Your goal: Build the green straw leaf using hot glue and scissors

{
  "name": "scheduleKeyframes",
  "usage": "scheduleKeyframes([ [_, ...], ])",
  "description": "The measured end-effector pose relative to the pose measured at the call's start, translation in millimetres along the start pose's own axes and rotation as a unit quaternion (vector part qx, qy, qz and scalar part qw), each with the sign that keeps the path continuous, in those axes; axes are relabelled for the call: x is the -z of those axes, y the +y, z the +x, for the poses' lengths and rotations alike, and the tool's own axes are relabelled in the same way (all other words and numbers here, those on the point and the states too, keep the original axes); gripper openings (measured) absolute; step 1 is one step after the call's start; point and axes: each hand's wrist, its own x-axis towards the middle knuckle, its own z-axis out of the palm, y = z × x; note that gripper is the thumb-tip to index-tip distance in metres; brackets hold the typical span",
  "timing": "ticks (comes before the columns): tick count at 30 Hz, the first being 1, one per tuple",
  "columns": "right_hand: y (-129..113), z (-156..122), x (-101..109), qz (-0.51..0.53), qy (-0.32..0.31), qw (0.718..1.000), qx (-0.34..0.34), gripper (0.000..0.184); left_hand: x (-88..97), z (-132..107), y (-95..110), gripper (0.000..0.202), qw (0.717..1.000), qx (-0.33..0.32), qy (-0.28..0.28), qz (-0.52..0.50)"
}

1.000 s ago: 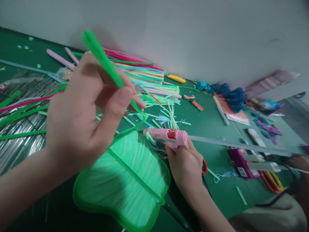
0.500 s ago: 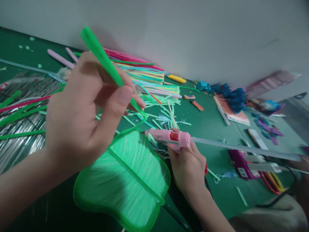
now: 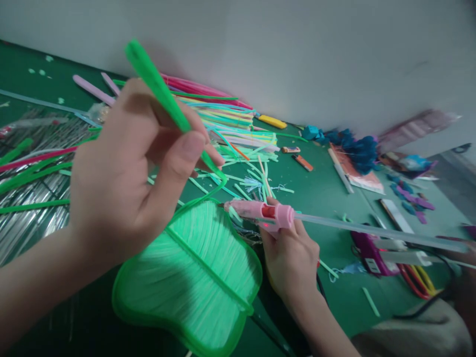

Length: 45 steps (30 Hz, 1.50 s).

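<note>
Pink plastic glue gun (image 3: 250,209) shifted toward 3 o'clock, right grip (image 3: 292,255) clasping; left grip (image 3: 136,168) pinches green fuzzy strip (image 3: 159,94); slip could scorch strip.

We have free room on the table (image 3: 323,193) between the orange lighter (image 3: 303,162) and the translucent stick (image 3: 345,224), which runs from the pink glue gun (image 3: 256,211) and bars a low pass toward the purple box (image 3: 369,253). Leftward, our left hand (image 3: 130,173) and its slanting green strip (image 3: 160,93) block the way to the bundled straws (image 3: 226,118); behind these stands the wall (image 3: 297,59). Loose cuttings (image 3: 256,181) clutter the middle.
</note>
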Motion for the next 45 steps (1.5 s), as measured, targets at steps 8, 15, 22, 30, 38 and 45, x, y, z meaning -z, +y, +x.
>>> scheduleKeyframes([
  [8, 1.3, -2.2, 2.0, 0.01, -0.011, 1.0, -0.016, 0.029, -1.1, 0.4, 1.9, 0.025, 1.0, 0.017, 0.026, 0.002],
  [15, 1.6, -3.0, 4.2, -0.008, -0.014, 1.0, -0.02, 0.03, 1.2, 2.9, 4.2, 0.025, 1.0, 0.023, 0.013, 0.003],
  [22, 0.9, -2.6, 5.7, -0.013, -0.001, 1.0, -0.02, 0.029, 1.2, 3.0, 1.4, 0.026, 1.0, 0.008, 0.013, 0.009],
  [30, 1.5, -2.8, 6.5, -0.005, 0.012, 1.0, -0.004, 0.027, -1.2, 2.9, 2.6, 0.017, 0.999, 0.009, 0.035, -0.014],
  [38, 2.8, -4.3, 8.5, -0.025, 0.011, 1.0, -0.001, 0.031, -0.6, 2.1, 3.5, 0.023, 1.0, 0.012, 0.022, 0.006],
  [45, 0.1, -3.4, 9.9, -0.021, 0.027, 0.999, -0.031, 0.031, 1.1, 3.6, 1.1, 0.027, 1.0, -0.01, 0.008, 0.008],
])
